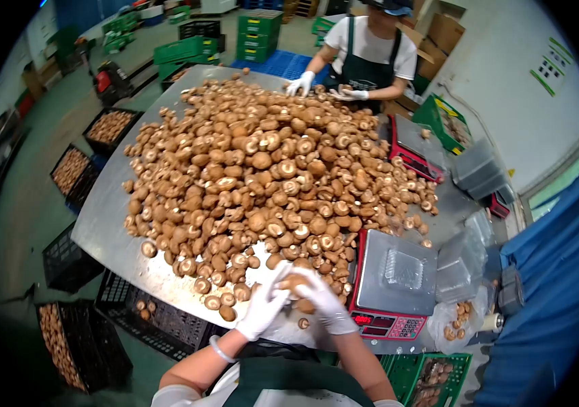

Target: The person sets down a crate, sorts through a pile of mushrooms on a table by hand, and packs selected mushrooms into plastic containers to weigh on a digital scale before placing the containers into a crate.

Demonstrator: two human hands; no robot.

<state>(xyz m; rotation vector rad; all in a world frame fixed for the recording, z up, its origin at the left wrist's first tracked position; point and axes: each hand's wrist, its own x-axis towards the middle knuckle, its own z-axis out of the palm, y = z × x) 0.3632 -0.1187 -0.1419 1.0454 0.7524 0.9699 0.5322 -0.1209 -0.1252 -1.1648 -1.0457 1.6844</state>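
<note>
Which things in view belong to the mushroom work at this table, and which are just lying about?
Likely part of the job:
gloved left hand and right hand, at the mushrooms
metal table
nearest scale
clear tray on that scale
stacked clear containers beside it

Apparently just lying about:
pallet truck
cardboard boxes
blue pallet

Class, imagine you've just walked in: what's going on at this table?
A person's gloved left hand and right hand meet around mushrooms at the near edge of a large pile on a metal table; each hand's grip is unclear. To their right, a clear container sits on a red scale. Across the table, a co-worker has one gloved hand at the pile's far edge.
</note>
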